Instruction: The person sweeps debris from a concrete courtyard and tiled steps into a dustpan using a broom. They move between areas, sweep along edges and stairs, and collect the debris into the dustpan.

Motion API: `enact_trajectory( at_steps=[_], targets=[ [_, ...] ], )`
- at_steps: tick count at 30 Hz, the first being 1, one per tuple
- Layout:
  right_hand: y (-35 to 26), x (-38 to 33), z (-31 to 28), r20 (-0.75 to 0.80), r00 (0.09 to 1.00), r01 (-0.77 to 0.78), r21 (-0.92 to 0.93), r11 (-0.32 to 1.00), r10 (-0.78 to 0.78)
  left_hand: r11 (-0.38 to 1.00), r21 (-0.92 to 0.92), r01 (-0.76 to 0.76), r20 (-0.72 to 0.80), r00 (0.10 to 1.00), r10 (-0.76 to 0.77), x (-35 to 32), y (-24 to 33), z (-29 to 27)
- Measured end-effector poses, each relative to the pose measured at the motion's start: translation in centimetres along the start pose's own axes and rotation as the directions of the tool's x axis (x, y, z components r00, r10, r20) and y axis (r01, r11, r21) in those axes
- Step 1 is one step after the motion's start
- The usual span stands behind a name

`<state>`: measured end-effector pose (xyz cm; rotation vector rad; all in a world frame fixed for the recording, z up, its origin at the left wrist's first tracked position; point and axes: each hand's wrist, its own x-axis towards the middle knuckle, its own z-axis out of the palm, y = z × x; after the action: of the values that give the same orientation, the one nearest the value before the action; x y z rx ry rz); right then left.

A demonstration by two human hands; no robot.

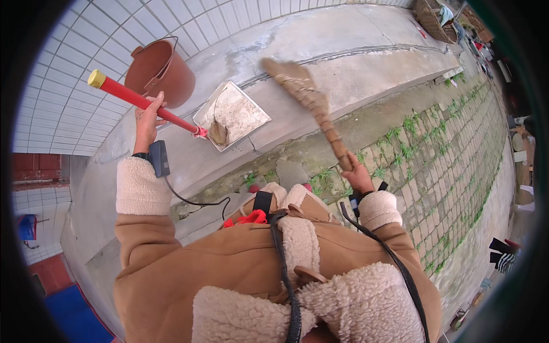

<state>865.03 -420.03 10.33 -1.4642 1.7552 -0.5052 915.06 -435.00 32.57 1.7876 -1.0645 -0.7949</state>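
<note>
My left hand is closed round the red handle of a dustpan; the handle has a yellow end cap. The dustpan's whitish, dirt-stained pan rests on the concrete ledge, with a brownish clump lying in it beside the handle joint. In my right hand I grip the bound stick end of a straw broom. Its brush end points up and left, over the ledge to the right of the dustpan, and is blurred by motion. A gap separates the broom from the pan.
A reddish-brown bucket with a wire handle stands behind my left hand, against the white tiled wall. The concrete ledge drops to a brick-paved yard with weeds. At the far right end sits a wicker basket.
</note>
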Motion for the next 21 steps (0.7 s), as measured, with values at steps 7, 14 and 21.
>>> enact_trajectory(
  at_steps=[7, 14, 21],
  targets=[
    [4.1, -2.2, -5.9, 0.259, 0.956, 0.107, 0.12, 0.987, -0.135, 0.999, 0.05, 0.001, 0.0, 1.0, -0.001, -1.5, 3.2, 9.3],
    [8.5, -0.7, -12.8, 0.195, 0.977, 0.048, 0.179, 0.983, -0.083, 0.998, 0.038, 0.046, -0.037, 0.998, -0.045, -2.3, 4.0, 9.8],
    [7.7, 0.9, -14.0, 0.348, 0.935, 0.026, 0.103, 0.994, -0.061, 0.998, 0.056, 0.013, -0.07, 0.997, -0.009, -1.1, 5.3, 10.9]
  ],
)
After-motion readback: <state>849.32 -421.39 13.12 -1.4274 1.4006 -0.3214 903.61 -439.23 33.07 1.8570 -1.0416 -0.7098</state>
